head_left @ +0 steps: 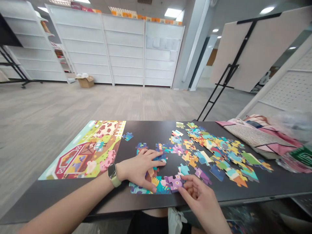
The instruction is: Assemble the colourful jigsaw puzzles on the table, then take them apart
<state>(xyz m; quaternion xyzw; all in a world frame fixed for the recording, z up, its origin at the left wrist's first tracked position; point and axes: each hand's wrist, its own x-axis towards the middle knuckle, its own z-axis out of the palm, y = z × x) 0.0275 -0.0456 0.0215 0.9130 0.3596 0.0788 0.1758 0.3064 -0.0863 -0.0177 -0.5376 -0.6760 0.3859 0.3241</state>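
My left hand [141,166], with a watch on its wrist, lies spread over a partly joined jigsaw puzzle [159,186] near the table's front edge, hiding part of it. Between the thumb and fingers of my right hand [201,195] is a purple puzzle piece [175,182] with eye-like rings, at the right end of the joined bottom row. Whether it is fully locked in, I cannot tell. A joined upper strip [170,148] ends in another purple piece. Close to my right fingertips lie a teal piece [183,169] and a purple piece [203,175].
A finished-looking farm picture [87,149] lies at the left of the dark table [107,198]. One blue piece [128,136] rests beside it. Many loose pieces [219,149] are heaped at the right, before a pink bag [263,136] and a plastic-wrapped package [298,159].
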